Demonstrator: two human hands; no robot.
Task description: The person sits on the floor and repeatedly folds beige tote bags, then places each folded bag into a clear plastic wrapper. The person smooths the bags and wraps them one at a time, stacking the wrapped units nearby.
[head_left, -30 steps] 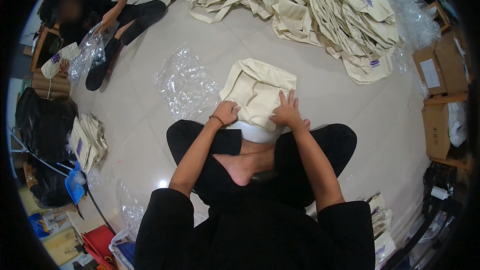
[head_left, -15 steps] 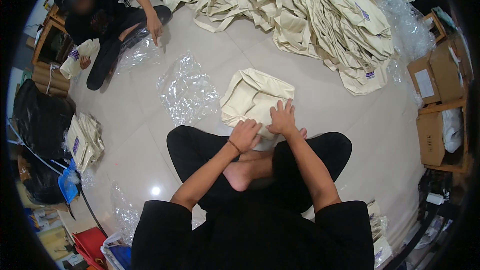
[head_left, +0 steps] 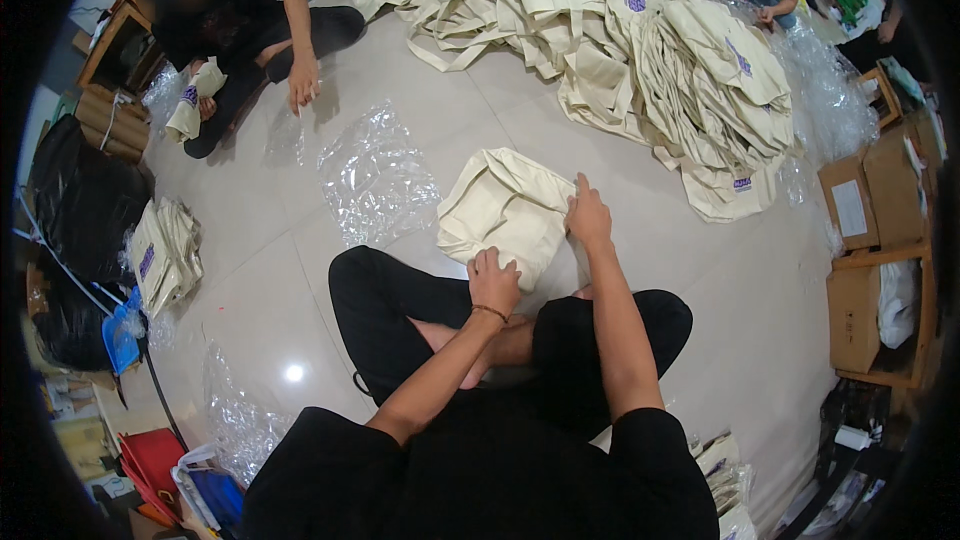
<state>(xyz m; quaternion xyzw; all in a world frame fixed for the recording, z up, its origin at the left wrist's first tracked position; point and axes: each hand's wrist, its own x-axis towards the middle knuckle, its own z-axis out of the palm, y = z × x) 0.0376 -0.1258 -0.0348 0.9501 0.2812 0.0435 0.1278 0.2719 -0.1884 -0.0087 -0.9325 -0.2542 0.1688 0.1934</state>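
Observation:
A cream canvas bag (head_left: 500,202), partly folded, lies on the floor just beyond my crossed legs. On its near edge, my left hand (head_left: 495,282) has its fingers bent onto the cloth, gripping it. My right hand (head_left: 591,215) is at the bag's right edge, index finger stretched out along the far right corner; its other fingers lie close together by the cloth. Left of the bag, a clear plastic sleeve (head_left: 376,178) is spread out on the floor, crinkled and shiny.
A big heap of cream bags (head_left: 690,80) covers the far floor. At the far left sits a person (head_left: 225,10) with a folded bag (head_left: 197,100) in one hand. Wrapped bags (head_left: 165,255) are stacked at left. Cardboard boxes (head_left: 848,202) stand at right; loose plastic (head_left: 235,420) lies near left.
My right hand has moved from the bag's top to its right edge, and that edge now slants inward. My left hand stays at the near edge. The view has shifted slightly.

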